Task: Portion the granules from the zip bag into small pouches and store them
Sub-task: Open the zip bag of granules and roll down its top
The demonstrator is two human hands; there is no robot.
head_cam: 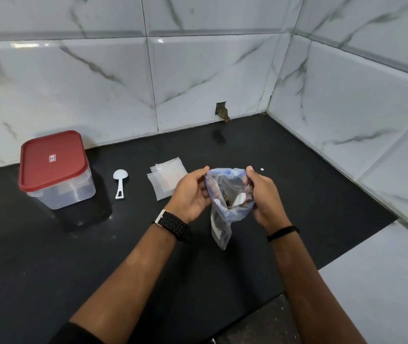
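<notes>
Status: early stage, no pouch filled as far as visible.
Left of frame: storage container, red lid on.
Measuring scoop unused on table.
Empty pouches stacked, centre.
Left hand, right hand: fingers clamped on zip bag mouth, held above table, centre frame.
Remaining: scoop, fill, seal, store.
Table: black, matte. Walls: white marble-pattern tile, corner upper right.
</notes>
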